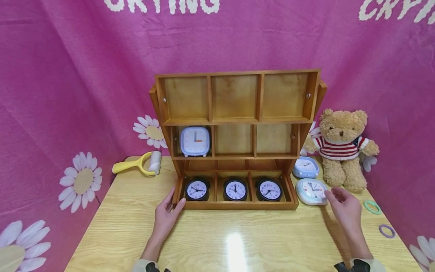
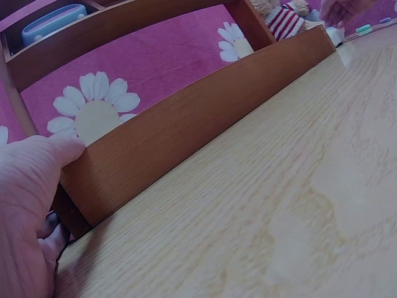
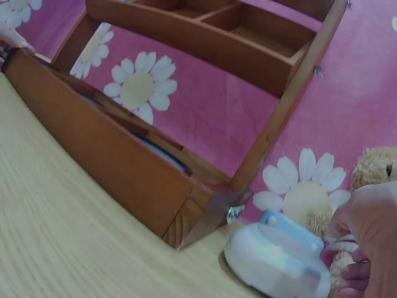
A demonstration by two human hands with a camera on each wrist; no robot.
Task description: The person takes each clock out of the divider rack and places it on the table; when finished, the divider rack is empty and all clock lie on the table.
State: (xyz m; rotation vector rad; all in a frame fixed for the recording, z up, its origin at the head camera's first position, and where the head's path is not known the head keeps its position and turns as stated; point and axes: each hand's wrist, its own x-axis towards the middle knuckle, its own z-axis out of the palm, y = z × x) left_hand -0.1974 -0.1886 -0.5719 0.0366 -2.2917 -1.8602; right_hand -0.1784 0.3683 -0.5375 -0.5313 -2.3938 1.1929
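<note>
A wooden tiered shelf (image 1: 238, 205) stands on the table, divided into compartments. My left hand (image 1: 165, 218) grips its lower left corner, thumb on the front board and fingers around the side. Three black round alarm clocks (image 1: 235, 190) sit in the bottom compartments. A blue-rimmed square clock (image 1: 195, 141) stands in the middle tier's left compartment. My right hand (image 1: 347, 207) is beside a white alarm clock (image 1: 311, 191) right of the shelf, fingers loosely bent, fingertips right at the clock's edge. Behind that clock lies a blue alarm clock (image 1: 306, 167).
A teddy bear (image 1: 343, 151) in a striped shirt sits at the back right. Green (image 1: 372, 207) and purple (image 1: 386, 231) rings lie near the right edge. A yellow-handled lint roller (image 1: 137, 164) is at the back left. Pink flowered cloth (image 1: 112, 75) hangs around the table.
</note>
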